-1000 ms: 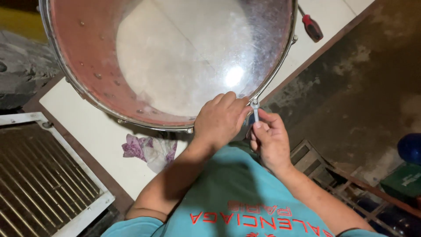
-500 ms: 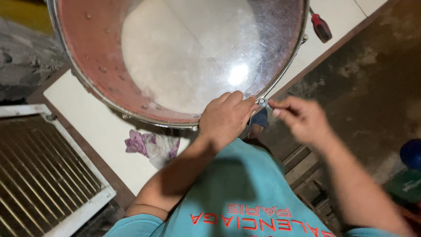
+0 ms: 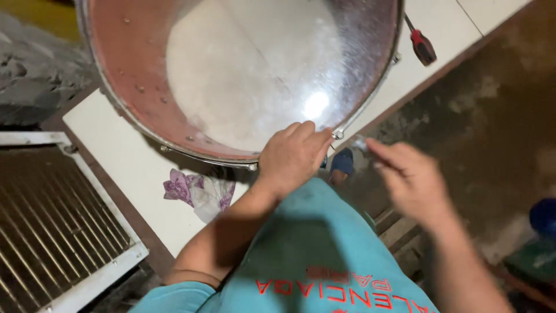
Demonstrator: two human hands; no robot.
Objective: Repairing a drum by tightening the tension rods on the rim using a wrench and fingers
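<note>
Two hands: both at drum (image 3: 243, 75) rim.
L hand (image 3: 292, 156): fingers clamped on hoop, near lug.
R hand (image 3: 408, 177): blurred, pinching small metal bit; grip unclear.
Progress: lug work under way; screwdriver (image 3: 421, 43) unused on table (image 3: 133, 168).

White tabletop (image 3: 133, 168) with big red drum (image 3: 231, 75), crumpled floral cloth (image 3: 200, 191), red-handled screwdriver (image 3: 421, 45).

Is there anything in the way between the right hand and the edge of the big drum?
Nothing visible. The right hand hangs beside the drum, with open air up to its rim. The left hand rests on that rim nearby, not between them.
</note>
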